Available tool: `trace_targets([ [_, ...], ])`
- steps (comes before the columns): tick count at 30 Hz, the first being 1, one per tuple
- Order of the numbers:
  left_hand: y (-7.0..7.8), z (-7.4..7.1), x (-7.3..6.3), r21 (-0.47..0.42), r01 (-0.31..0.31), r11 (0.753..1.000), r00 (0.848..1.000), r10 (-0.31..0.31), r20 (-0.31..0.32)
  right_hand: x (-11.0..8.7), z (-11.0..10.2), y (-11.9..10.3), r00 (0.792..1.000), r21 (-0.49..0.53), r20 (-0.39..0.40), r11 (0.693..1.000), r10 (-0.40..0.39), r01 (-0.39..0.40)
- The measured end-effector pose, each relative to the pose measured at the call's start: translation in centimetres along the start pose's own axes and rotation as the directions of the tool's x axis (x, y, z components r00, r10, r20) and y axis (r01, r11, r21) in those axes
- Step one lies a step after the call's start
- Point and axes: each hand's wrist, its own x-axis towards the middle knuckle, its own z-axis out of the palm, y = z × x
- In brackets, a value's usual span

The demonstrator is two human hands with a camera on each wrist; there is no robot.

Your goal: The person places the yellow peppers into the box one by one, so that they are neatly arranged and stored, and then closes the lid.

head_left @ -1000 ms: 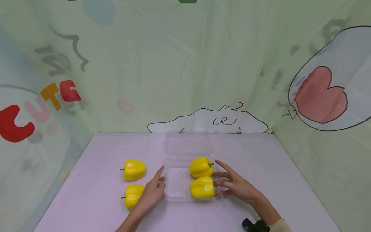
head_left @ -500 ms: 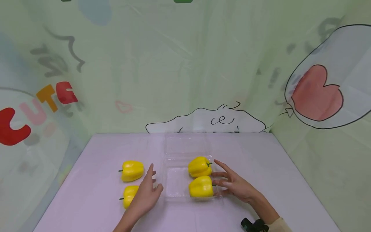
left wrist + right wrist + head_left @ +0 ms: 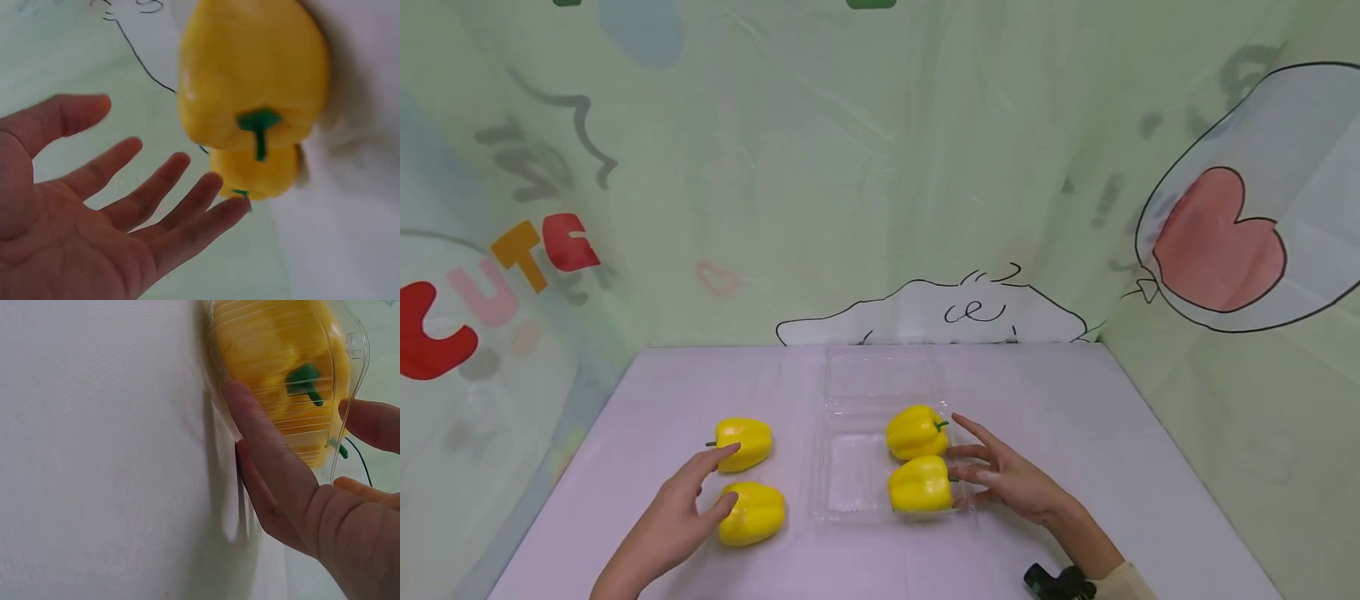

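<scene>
A clear plastic clamshell box [image 3: 853, 475] lies on the table with its lid folded back. Two yellow bell peppers, one at the back [image 3: 916, 432] and one in front [image 3: 920, 483], fill its right side. My right hand [image 3: 1015, 483] has its fingers spread against the box's right wall, as the right wrist view also shows. Left of the box lie two more yellow bell peppers, a rear one [image 3: 754, 440] and a front one [image 3: 762, 517]. My left hand [image 3: 666, 517] is at their stem side, fingers spread and holding nothing; its fingertips overlap both in the head view.
The white-covered table [image 3: 1037, 392] is enclosed by pale green printed curtains [image 3: 880, 183] at the back and sides. A black device [image 3: 1060, 582] is on my right wrist, by the sleeve.
My left hand has moved away from the box's left side, over to the left of the two loose bell peppers. The right hand has stayed at the box's right wall.
</scene>
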Motion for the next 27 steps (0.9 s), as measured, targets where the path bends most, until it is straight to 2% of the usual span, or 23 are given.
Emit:
trace_targets([
  [3,-1.4,0.2,0.1,-0.063,0.077,0.995,0.994,-0.072,0.078,0.0,0.1,0.0,1.000,-0.001,-0.002,1.000,0.007,-0.007],
  [6,-2.3,0.7,0.2,-0.117,0.128,0.985,0.987,-0.114,0.114,0.0,0.1,-0.1,1.000,-0.002,-0.006,1.000,0.013,-0.013],
  [12,-3.1,1.2,0.1,-0.194,0.107,0.975,0.987,-0.080,0.141,-0.1,0.1,-0.2,1.000,-0.001,0.003,1.000,0.003,-0.003],
  [25,-3.9,1.8,0.2,-0.242,0.140,0.960,0.982,-0.104,0.156,-0.1,-0.2,-0.1,1.000,0.012,0.026,1.000,-0.001,0.001],
  [27,-4.0,1.9,0.1,-0.245,0.130,0.961,0.983,-0.092,0.159,-0.1,-0.2,-0.1,1.000,0.018,0.031,1.000,-0.004,0.003],
])
